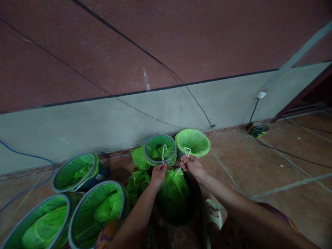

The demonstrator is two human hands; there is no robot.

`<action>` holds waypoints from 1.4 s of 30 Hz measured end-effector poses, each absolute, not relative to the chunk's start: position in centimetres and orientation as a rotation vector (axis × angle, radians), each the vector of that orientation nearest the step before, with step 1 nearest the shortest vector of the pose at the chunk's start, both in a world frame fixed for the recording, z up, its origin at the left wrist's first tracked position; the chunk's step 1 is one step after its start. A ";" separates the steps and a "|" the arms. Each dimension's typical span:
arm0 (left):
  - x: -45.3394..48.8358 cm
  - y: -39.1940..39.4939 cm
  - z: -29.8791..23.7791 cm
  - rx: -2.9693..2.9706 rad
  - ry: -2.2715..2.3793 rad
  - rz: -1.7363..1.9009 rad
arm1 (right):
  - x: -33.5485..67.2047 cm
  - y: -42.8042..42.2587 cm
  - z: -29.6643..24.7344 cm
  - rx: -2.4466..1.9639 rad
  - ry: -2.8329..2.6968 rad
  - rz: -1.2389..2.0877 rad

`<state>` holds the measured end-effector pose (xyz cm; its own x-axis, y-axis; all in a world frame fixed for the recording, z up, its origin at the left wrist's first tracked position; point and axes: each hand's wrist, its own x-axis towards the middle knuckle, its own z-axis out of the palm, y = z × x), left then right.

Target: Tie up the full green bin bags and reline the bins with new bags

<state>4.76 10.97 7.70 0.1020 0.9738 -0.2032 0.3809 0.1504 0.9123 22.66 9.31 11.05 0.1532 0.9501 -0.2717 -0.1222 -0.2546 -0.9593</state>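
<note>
A green plastic bag with its neck gathered stands inside a dark bin in front of me. My left hand pinches one end of the bag's white drawstring, a loop of it rising above the fingers. On the other side, my right hand is closed on the second end, with another loop sticking up. The string runs taut-looking across the bag's neck between the hands. Just beyond stand a grey-rimmed bin lined in green and a bin with a light green liner over its rim.
At the left are several green-lined bins with green bags inside. Loose green plastic lies beside the dark bin. A blue cable and black cables cross the floor; a small can stands by the wall. A slipper shows below.
</note>
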 end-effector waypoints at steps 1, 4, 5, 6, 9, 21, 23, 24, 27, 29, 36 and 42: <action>5.0 10.9 7.9 1.414 1.381 0.773 | 22.5 9.3 11.3 -1.367 -0.932 1.309; 5.7 10.6 8.2 1.455 1.152 0.725 | 21.9 9.2 12.2 -1.276 -1.145 1.335; 5.9 10.5 8.2 1.482 1.098 0.690 | 21.7 9.1 12.4 -1.238 -1.227 1.352; 6.0 10.4 8.2 1.520 1.058 0.650 | 21.5 9.1 12.6 -1.199 -1.297 1.373; 6.2 10.1 8.1 1.681 0.972 0.512 | 21.0 9.1 12.5 -1.142 -1.360 1.423; 6.0 10.5 7.3 1.648 1.101 0.409 | 21.7 9.0 9.6 -1.690 -1.559 1.056; 6.0 10.6 7.1 1.596 1.138 0.446 | 21.7 8.6 9.7 -1.703 -1.732 1.044; 6.0 10.6 7.1 1.559 1.159 0.457 | 21.7 8.5 9.9 -1.683 -1.794 1.036; 5.9 10.5 7.1 1.429 1.231 0.496 | 21.7 8.4 10.9 -1.635 -1.894 0.982; 5.8 10.5 7.2 1.378 1.288 0.537 | 21.8 8.3 11.6 -1.642 -1.935 0.999; 5.3 10.8 8.1 1.547 1.343 0.492 | 23.2 7.5 11.3 -1.541 -2.147 1.375; 5.2 10.1 9.2 2.262 1.074 0.386 | 24.3 8.7 9.8 -1.594 -2.032 0.958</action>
<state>5.17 10.06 9.24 0.6303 0.7763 0.0051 0.6023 -0.4931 0.6277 24.31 8.75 9.77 -0.2810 0.9535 -0.1092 0.6911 0.1220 -0.7124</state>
